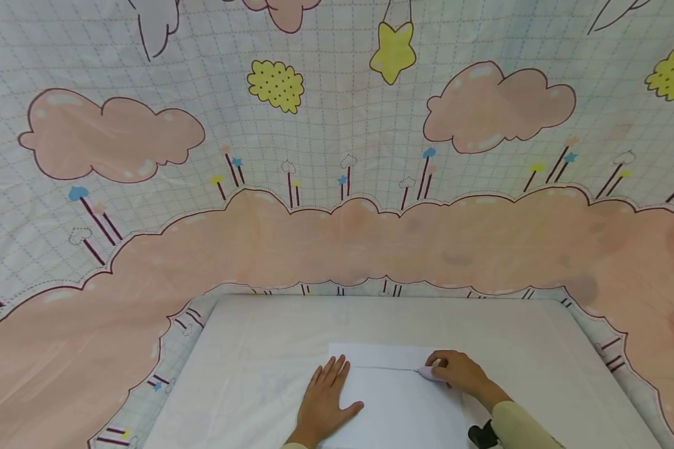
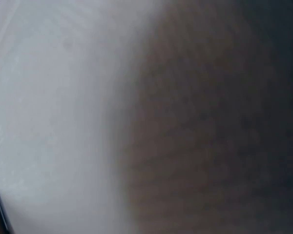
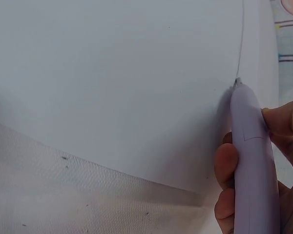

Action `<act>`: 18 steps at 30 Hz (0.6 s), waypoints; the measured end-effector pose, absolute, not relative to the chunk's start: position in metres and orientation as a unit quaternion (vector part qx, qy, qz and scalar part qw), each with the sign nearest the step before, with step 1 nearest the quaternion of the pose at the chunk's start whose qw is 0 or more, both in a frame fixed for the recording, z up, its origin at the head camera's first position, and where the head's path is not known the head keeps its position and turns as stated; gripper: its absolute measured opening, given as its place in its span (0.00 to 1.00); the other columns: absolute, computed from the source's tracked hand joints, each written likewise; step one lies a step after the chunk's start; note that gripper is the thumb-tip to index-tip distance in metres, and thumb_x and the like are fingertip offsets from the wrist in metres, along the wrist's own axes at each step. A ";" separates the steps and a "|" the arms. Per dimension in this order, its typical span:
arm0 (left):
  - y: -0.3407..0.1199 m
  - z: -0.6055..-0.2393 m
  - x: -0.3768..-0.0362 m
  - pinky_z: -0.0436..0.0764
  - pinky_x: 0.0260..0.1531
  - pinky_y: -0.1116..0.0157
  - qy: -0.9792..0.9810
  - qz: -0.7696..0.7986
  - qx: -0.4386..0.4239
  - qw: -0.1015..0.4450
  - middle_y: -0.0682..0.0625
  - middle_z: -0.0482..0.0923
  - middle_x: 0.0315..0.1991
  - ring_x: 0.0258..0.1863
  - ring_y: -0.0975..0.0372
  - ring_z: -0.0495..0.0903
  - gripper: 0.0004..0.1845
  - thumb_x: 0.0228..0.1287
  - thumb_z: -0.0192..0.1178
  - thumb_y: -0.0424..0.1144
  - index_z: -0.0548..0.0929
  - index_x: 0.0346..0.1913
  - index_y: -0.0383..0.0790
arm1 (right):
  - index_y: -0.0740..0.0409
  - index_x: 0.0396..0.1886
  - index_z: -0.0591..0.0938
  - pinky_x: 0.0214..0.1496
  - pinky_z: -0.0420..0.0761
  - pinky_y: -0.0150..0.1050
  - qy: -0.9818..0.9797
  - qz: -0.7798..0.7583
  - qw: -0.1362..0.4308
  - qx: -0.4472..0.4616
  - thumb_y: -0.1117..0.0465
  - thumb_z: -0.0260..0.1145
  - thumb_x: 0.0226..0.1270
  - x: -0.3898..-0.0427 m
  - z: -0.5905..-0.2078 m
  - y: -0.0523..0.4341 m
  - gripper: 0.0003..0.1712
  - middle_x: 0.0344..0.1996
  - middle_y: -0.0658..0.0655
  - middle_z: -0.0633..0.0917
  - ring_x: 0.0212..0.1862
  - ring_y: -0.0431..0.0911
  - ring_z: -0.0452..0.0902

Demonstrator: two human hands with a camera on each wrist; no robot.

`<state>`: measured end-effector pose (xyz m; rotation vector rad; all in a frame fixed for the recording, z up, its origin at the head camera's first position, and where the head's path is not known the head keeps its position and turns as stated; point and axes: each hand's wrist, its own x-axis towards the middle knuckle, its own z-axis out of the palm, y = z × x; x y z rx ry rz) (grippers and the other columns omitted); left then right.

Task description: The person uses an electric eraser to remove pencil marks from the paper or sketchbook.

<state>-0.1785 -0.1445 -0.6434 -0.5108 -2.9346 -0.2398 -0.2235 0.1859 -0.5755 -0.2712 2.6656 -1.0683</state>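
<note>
A white sheet of paper [image 1: 401, 411] lies on the table, with a thin dark line [image 1: 384, 368] running across its upper part. My left hand [image 1: 327, 399] rests on the sheet's left side, fingers straight and thumb spread. In my right hand [image 1: 462, 373] is a lavender utility knife [image 3: 255, 170], gripped between thumb and curled fingers. Its small metal tip [image 3: 238, 83] touches the paper at the right end of the line, near the sheet's right edge. The left wrist view is mostly blurred, showing a pale surface and a dark brownish shape.
A white cover [image 1: 247, 355] spreads over the table under the paper. Beside my right wrist sits a black object [image 1: 483, 434], partly hidden by the sleeve. Behind the table hangs a cloth printed with clouds [image 1: 112, 137] and stars.
</note>
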 end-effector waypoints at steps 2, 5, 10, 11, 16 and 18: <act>-0.145 -0.643 -0.178 0.53 0.74 0.55 -0.979 -0.080 -0.171 0.079 0.55 0.56 0.77 0.77 0.58 0.54 0.49 0.60 0.42 0.78 0.63 0.75 0.48 | 0.50 0.40 0.85 0.22 0.68 0.34 0.917 -0.367 0.126 -0.095 0.61 0.65 0.61 -0.224 -0.576 0.184 0.08 0.24 0.48 0.79 0.21 0.43 0.73; -0.145 -0.643 -0.178 0.54 0.74 0.55 -0.979 -0.080 -0.171 0.078 0.56 0.55 0.77 0.77 0.58 0.54 0.49 0.60 0.42 0.78 0.63 0.75 0.48 | 0.49 0.40 0.85 0.22 0.67 0.33 0.918 -0.365 0.123 -0.098 0.61 0.65 0.60 -0.225 -0.577 0.182 0.09 0.24 0.47 0.79 0.20 0.42 0.73; -0.144 -0.642 -0.178 0.53 0.74 0.55 -0.979 -0.082 -0.170 0.075 0.56 0.56 0.77 0.77 0.58 0.54 0.49 0.59 0.43 0.78 0.63 0.75 0.48 | 0.50 0.40 0.85 0.22 0.67 0.33 0.917 -0.366 0.122 -0.099 0.61 0.65 0.60 -0.225 -0.576 0.178 0.09 0.24 0.47 0.79 0.20 0.42 0.73; -0.144 -0.642 -0.178 0.53 0.74 0.55 -0.979 -0.084 -0.170 0.076 0.56 0.56 0.77 0.77 0.58 0.54 0.49 0.59 0.44 0.77 0.63 0.75 0.48 | 0.50 0.40 0.85 0.22 0.67 0.33 0.917 -0.366 0.121 -0.100 0.61 0.64 0.60 -0.225 -0.576 0.178 0.09 0.24 0.48 0.79 0.20 0.42 0.73; -0.144 -0.639 -0.177 0.53 0.74 0.55 -0.978 -0.089 -0.170 0.076 0.55 0.57 0.77 0.76 0.58 0.55 0.49 0.60 0.45 0.77 0.64 0.75 0.47 | 0.51 0.40 0.85 0.22 0.67 0.34 0.916 -0.369 0.122 -0.097 0.61 0.65 0.60 -0.223 -0.572 0.181 0.09 0.24 0.48 0.78 0.21 0.42 0.72; -0.144 -0.638 -0.177 0.54 0.73 0.55 -0.978 -0.089 -0.172 0.079 0.55 0.57 0.77 0.76 0.57 0.56 0.48 0.60 0.45 0.77 0.64 0.75 0.47 | 0.51 0.40 0.85 0.23 0.68 0.34 0.917 -0.366 0.124 -0.095 0.61 0.65 0.60 -0.223 -0.571 0.183 0.09 0.25 0.49 0.79 0.21 0.42 0.72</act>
